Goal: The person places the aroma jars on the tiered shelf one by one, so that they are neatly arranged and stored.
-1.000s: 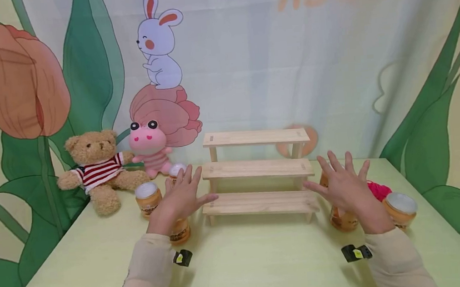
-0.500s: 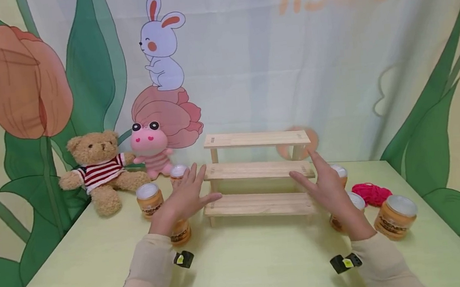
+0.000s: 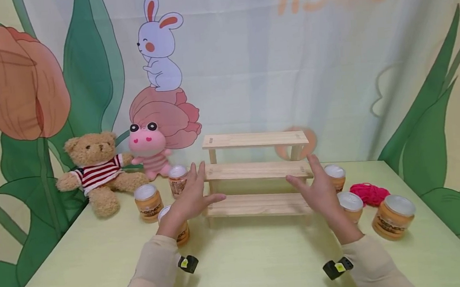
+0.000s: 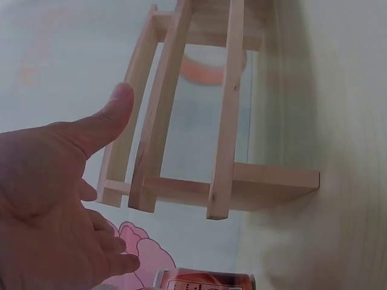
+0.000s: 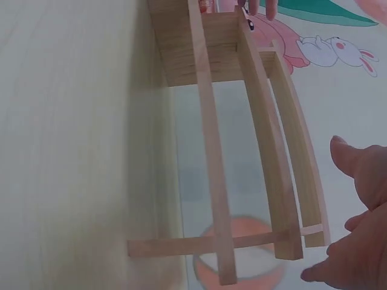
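A three-tier wooden stand [image 3: 257, 170] stands on the table in the head view. By its left end is my left hand [image 3: 187, 199], fingers extended and thumb reaching over the end of the lowest shelf. My right hand [image 3: 320, 192] is at the opposite end, fingers straight and thumb spread toward the middle shelf. Neither hand holds anything. In the left wrist view, the palm [image 4: 48, 205] faces the stand's end with a gap between. The right wrist view shows the thumb and fingertips [image 5: 317, 273] close beside the shelf ends.
Orange-filled jars with pale lids stand left, including one jar [image 3: 149, 204] beside another [image 3: 177, 180]. More jars are right, one [image 3: 393, 217] near pink yarn [image 3: 369, 194]. A teddy bear [image 3: 99, 173] and a pink plush toy [image 3: 150, 146] sit at back left before a printed curtain [image 3: 239, 60].
My right hand has moved left to the stand's end and turned sideways, uncovering the right-hand jars and yarn. My left hand has shifted slightly right. The stand looks about the same.
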Demonstrator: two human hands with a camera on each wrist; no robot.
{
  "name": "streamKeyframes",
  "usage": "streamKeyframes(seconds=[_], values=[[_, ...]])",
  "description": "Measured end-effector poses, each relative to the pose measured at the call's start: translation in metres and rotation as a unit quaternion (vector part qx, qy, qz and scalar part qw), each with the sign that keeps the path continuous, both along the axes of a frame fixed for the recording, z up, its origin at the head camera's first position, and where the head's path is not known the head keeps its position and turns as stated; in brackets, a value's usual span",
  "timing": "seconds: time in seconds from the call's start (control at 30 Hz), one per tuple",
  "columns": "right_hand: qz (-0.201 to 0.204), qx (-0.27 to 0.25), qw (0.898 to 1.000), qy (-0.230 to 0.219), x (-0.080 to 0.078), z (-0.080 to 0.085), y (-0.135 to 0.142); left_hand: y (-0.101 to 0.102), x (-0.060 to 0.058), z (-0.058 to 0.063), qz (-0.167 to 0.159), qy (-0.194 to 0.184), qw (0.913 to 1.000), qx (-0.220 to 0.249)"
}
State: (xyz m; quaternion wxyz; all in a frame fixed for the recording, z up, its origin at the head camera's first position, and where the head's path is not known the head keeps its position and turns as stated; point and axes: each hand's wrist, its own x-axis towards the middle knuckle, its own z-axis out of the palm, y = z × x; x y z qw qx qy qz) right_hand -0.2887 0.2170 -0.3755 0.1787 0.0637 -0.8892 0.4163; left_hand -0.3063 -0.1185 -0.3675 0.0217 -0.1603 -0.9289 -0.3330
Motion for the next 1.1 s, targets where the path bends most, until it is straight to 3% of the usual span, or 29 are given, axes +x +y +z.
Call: streamKeyframes(seconds=[0.2,0.53,0.73,1.1], values=[[-0.012,0.016,1.000,-0.011,-0.002,-0.007,-0.006,-0.005,0.001,0.002,0.007,-0.009,0.9997,-0.022],[-0.025,0.050,0.998,-0.025,-0.005,-0.021,-0.012,-0.015,-0.002,0.005,0.020,-0.013,0.9995,-0.018],[-0.064,0.024,0.998,-0.019,-0.007,-0.028,-0.017,-0.016,-0.001,0.006,0.013,-0.008,0.9997,-0.018],[-0.093,0.008,0.996,0.012,-0.006,-0.037,-0.019,-0.013,-0.001,0.006,0.013,-0.012,0.9993,-0.032]])
